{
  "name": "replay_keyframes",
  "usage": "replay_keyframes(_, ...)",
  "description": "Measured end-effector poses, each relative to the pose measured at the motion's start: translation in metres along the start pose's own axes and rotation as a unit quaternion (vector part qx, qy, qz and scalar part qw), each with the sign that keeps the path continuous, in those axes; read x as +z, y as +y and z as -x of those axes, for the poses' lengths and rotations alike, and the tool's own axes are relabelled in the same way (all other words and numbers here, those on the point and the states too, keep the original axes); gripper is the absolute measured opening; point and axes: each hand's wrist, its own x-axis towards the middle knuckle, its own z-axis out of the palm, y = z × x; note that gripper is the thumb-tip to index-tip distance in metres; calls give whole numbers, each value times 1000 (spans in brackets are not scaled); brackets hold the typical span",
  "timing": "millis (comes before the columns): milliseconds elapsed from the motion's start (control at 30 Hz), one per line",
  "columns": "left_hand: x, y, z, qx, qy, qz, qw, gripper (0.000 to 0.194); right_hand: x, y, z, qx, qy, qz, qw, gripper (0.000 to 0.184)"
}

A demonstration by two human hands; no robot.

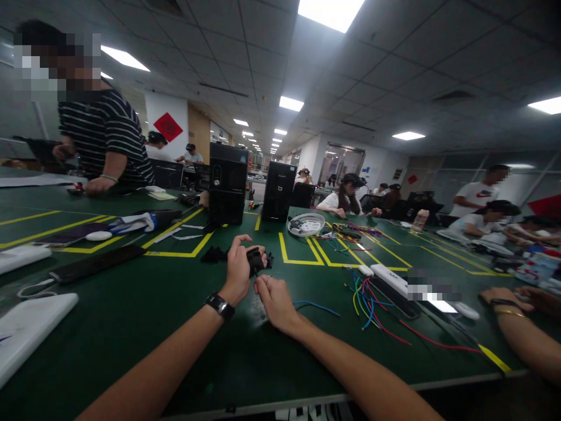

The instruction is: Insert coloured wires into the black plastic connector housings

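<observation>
My left hand (239, 270), with a dark watch on its wrist, is closed round a small black part (256, 261) and holds it just above the green table. Close below it, my right hand (275, 301) is pinched near the lower edge of that part. What its fingertips grip, if anything, is too small to make out. More black pieces (214, 254) lie on the table just left of my left hand. A blue wire (318, 305) lies to the right of my right hand.
Two black computer towers (228, 184) stand ahead. A white basket (307, 224) sits right of them. Coloured wires (368, 304) and a white power bank (390, 279) lie at right, near another person's arm (521, 327). At left are a black phone (99, 263) and a person in stripes (109, 128).
</observation>
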Motion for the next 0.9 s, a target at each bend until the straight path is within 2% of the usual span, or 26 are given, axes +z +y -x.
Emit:
replay_keyframes(100, 1, -4, 1, -21, 19, 37, 999, 21, 3, 4, -1, 3, -6, -1, 1000, 37)
replay_keyframes(267, -7, -3, -3, 36, 41, -10, 998, 20, 9, -2, -3, 17, 19, -10, 1000, 34)
replay_keyframes(400, -4, -2, -4, 66, 60, -42, 995, 19, 19, -6, 0, 45, 52, -13, 998, 35)
replay_keyframes(633, 4, -2, 2, -8, 60, 17, 998, 20, 9, 6, 1, 12, 30, -15, 999, 37)
replay_keyframes(733, -2, -2, -2, 26, 55, -31, 998, 18, 9, 0, -1, 29, 33, -25, 999, 37)
replay_keyframes(833, -9, 0, -5, 73, 28, -99, 992, 14, 6, -9, -5, 36, 34, -13, 999, 38)
replay_keyframes(900, -9, 1, -6, 78, 18, -105, 991, 13, 2, -10, -7, 29, 35, 3, 999, 39)
